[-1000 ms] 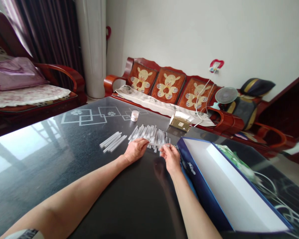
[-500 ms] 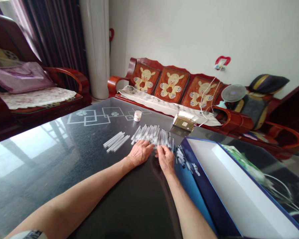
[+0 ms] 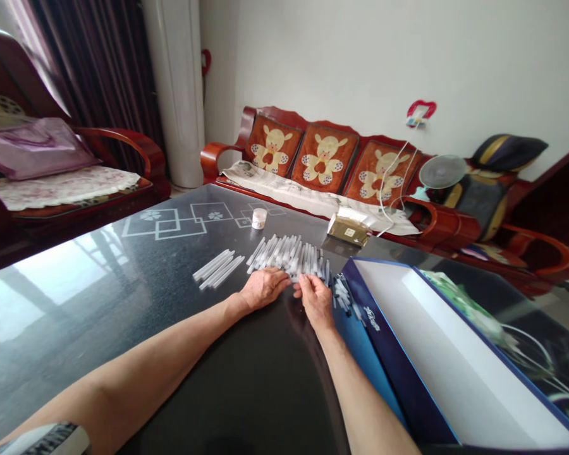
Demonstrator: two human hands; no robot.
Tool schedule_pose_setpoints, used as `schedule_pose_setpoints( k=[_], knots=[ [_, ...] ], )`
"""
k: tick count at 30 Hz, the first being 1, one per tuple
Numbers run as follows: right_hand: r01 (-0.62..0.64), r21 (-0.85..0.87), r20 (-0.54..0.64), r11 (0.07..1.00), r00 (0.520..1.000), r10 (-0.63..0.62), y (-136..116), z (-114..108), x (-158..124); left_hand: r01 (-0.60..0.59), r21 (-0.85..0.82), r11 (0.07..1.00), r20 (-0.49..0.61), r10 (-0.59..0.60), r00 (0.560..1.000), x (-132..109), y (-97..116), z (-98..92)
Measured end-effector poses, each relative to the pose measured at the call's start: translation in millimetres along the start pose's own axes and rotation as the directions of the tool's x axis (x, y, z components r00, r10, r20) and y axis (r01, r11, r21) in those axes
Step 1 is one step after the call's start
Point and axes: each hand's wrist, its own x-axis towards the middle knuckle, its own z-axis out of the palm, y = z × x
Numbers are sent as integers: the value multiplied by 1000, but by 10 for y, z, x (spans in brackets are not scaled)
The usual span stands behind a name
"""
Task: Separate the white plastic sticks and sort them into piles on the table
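Note:
My left hand [image 3: 265,288] and my right hand [image 3: 315,302] meet fingertip to fingertip over the dark table. Both are closed in a pinch around a thin whitish pen barrel [image 3: 294,279], mostly covered by the fingers. Just beyond them lies a pile of translucent white pen barrels [image 3: 288,251]. To the left, several more barrels [image 3: 218,269] lie side by side in a separate group. Small pen parts with dark ends [image 3: 343,294] are heaped to the right of my right hand, beside the blue box.
A long blue box [image 3: 436,341] with a white inside stands open at the right. Behind the pile are a small white cup-like container [image 3: 258,218] and a tissue box [image 3: 348,229]. A green-and-white package [image 3: 464,303] and white cables lie beyond the box.
The left hand's fingers have drawn in from lying over the pile's near edge to a pinch beside the right fingertips. The view has shifted slightly.

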Motion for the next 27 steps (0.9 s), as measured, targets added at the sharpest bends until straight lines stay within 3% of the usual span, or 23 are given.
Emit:
schedule_pose_setpoints(
  k=[6,13,20,27],
  knots=[
    [-26,49,30,998,999,25,64,-2,23,-19,-35,999,53,20,998,16,-58,4],
    [-12,135,83,991,997,0,55,-19,14,54,-70,996,166,-42,985,32,-86,-28],
    [20,141,86,990,996,-32,67,-15,18,112,17,994,172,-114,978,22,-22,-72],
    [18,161,105,987,994,-35,66,-11,13,73,-20,997,219,-67,973,53,-34,-128]
  ],
)
